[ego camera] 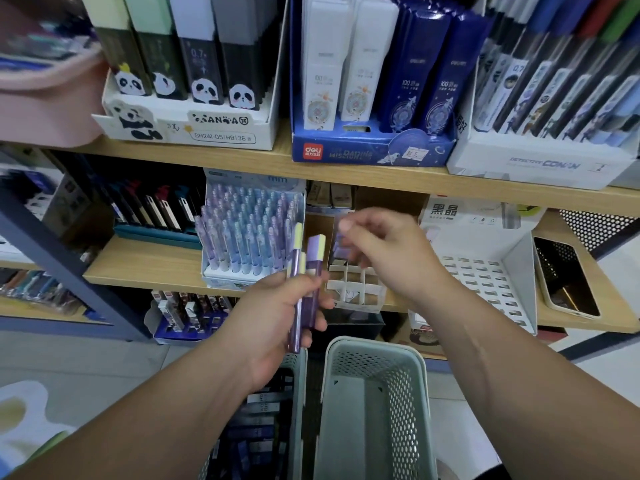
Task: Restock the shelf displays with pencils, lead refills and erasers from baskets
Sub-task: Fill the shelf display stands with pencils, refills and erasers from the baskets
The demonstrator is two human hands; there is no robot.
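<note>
Wood-grain shelf — perforated plastic basket

Two bare forearms reach up and forward from the bottom edge, the left forearm from the lower left and the right forearm from the lower right. The left hand is held lower, its fingers and thumb curled round a few slim purple plastic cases with pale yellow caps, which stand upright. The right hand is raised higher and further forward, wrist bent, back towards the camera. Its curled fingertips are drawn together and blurred; whether they pinch anything is unclear. The hands are near each other but apart.
</note>
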